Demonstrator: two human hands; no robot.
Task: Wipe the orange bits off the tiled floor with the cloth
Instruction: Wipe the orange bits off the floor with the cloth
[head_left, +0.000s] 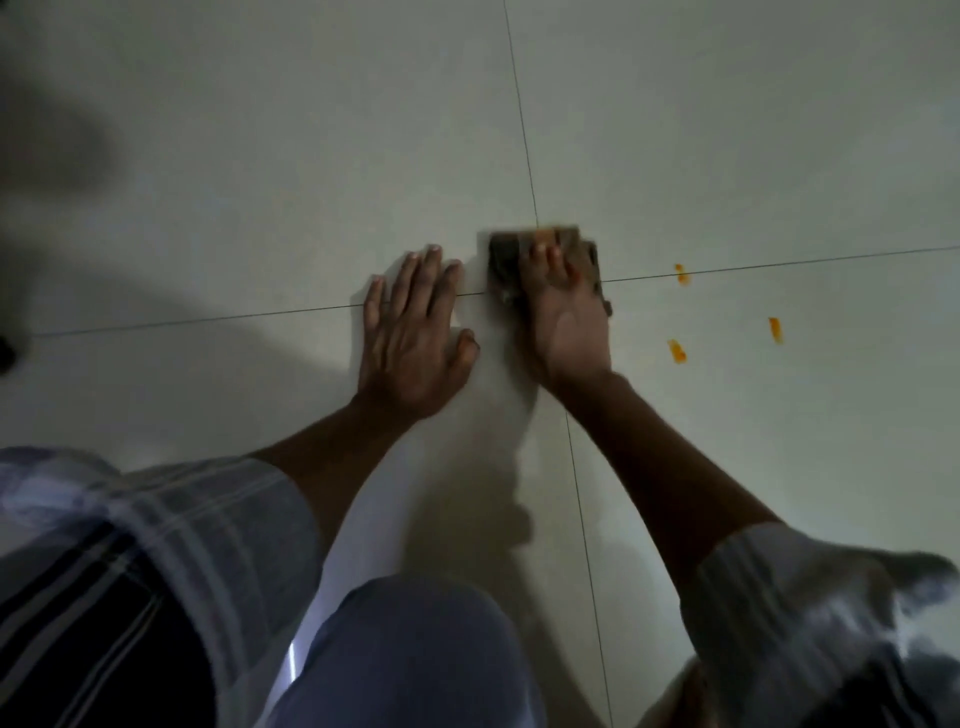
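Observation:
A dark folded cloth (506, 260) lies flat on the pale tiled floor (311, 182) where the grout lines cross. My right hand (563, 312) presses down on it, fingers spread over the cloth, and the hand is blurred. An orange smear (545, 231) shows at the cloth's far edge by my fingertips. Three orange bits lie to the right: one on the grout line (682, 274), one nearer me (677, 352), one furthest right (776, 329). My left hand (415, 332) rests flat on the tile just left of the cloth, fingers apart, holding nothing.
My bent knee (415, 654) in grey-blue fabric fills the bottom centre, with striped sleeves on both arms. A dark shadow (52, 145) covers the upper left floor. Grout lines (208, 319) run across and away from me.

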